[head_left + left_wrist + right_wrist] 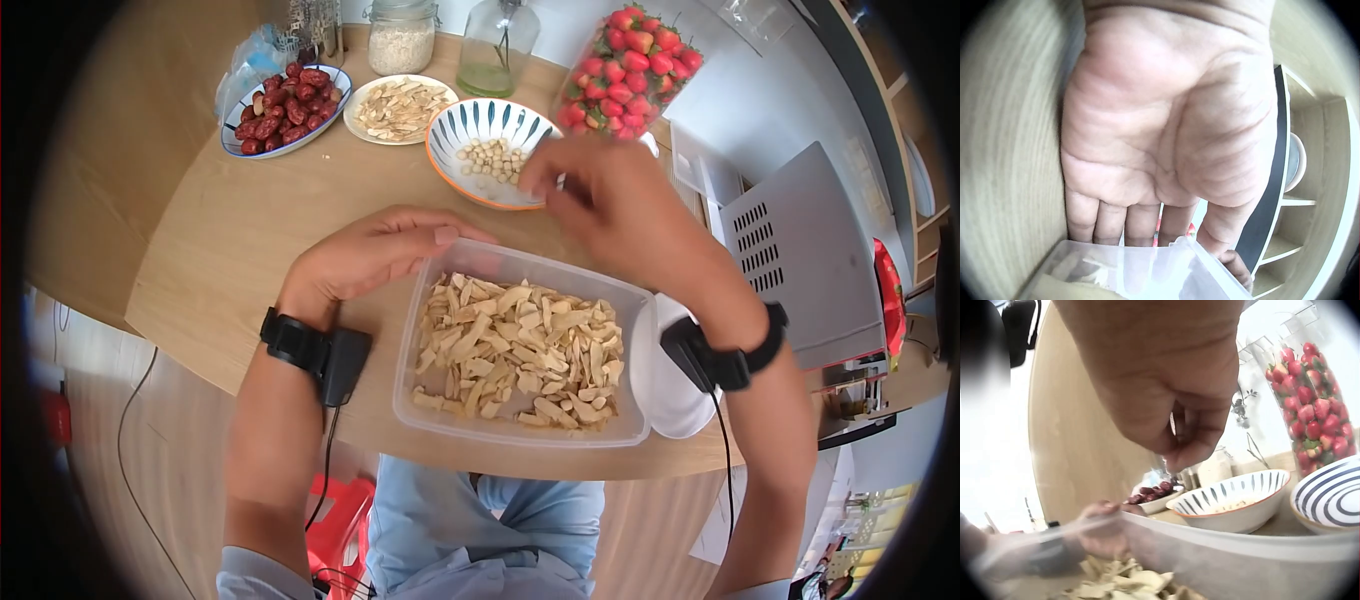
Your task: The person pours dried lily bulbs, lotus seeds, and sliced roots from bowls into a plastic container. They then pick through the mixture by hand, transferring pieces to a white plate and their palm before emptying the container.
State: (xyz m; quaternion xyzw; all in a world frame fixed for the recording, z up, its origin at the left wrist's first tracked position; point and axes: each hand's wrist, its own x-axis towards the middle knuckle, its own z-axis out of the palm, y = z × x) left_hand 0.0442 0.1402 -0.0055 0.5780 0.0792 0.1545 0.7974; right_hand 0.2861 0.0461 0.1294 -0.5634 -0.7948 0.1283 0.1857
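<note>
A clear plastic container (pixel 430 420) half full of pale dried slices (pixel 520 350) stands at the table's near edge. My left hand (pixel 430 248) lies on the table with straight fingers against the container's far left corner (pixel 1122 269); the left wrist view shows its palm (pixel 1160 125). My right hand (pixel 545 180) hovers over the blue-striped bowl (pixel 450 125) of small pale seeds (pixel 490 158). Its fingertips (pixel 1179 434) are bunched, and a small pale piece shows between them. The bowl (pixel 1235 500) sits just beyond the container's wall (pixel 1241 556).
At the back stand a plate of red dates (pixel 285 105), a plate of pale slices (pixel 400 108), a jar of flakes (pixel 402 40), a glass bottle (pixel 497 50) and a tub of strawberries (pixel 630 70). A white lid (pixel 670 400) and a grey appliance (pixel 800 260) lie to the right.
</note>
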